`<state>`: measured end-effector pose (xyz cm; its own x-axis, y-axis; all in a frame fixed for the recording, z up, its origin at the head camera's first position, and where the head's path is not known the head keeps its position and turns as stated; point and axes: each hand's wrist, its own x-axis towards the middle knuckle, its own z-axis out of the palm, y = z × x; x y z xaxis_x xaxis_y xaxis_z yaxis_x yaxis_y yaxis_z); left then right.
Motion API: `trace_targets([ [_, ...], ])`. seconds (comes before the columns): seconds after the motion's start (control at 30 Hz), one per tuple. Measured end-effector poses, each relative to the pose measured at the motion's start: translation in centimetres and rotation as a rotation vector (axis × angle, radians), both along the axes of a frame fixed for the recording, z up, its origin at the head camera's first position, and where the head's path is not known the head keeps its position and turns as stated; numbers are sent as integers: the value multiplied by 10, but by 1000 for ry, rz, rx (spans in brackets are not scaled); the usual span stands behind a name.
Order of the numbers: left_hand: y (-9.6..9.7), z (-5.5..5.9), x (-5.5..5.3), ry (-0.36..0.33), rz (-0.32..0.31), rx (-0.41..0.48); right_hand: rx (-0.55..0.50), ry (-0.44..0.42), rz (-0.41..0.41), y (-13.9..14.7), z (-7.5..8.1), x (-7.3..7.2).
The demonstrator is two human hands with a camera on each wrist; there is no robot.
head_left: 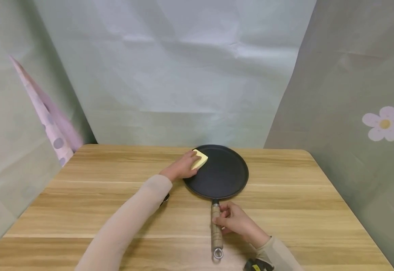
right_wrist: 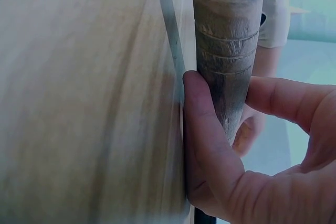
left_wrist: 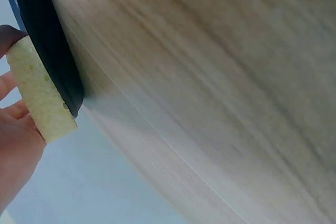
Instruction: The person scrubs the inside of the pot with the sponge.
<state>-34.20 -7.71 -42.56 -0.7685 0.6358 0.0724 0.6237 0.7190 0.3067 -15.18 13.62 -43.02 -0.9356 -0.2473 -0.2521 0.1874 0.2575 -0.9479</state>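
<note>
A flat black pan point(head_left: 225, 175) lies on the wooden table, its wooden handle point(head_left: 216, 237) pointing toward me. At the pan's upper left edge my left hand point(head_left: 182, 165) holds a yellow sponge point(head_left: 202, 160) against the surface. The left wrist view shows the sponge point(left_wrist: 42, 87) between thumb and fingers, overlapping the pan's rim point(left_wrist: 58, 56). My right hand point(head_left: 235, 222) pinches the handle from its right side. In the right wrist view the thumb and fingers close around the wooden handle point(right_wrist: 226, 40), whose end carries a metal ring.
The wood-grain table point(head_left: 305, 210) reaches back to a pale curtain point(head_left: 183, 82). A dark object point(head_left: 164, 199) is partly hidden behind the left forearm. Printed flowers point(head_left: 385, 124) mark the right-hand curtain.
</note>
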Motion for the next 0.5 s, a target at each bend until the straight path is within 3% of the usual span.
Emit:
trace_targets([
  [0.5, 3, 0, 1, -26, -20, -38, -4, 0, 19, 1, 2, -1],
])
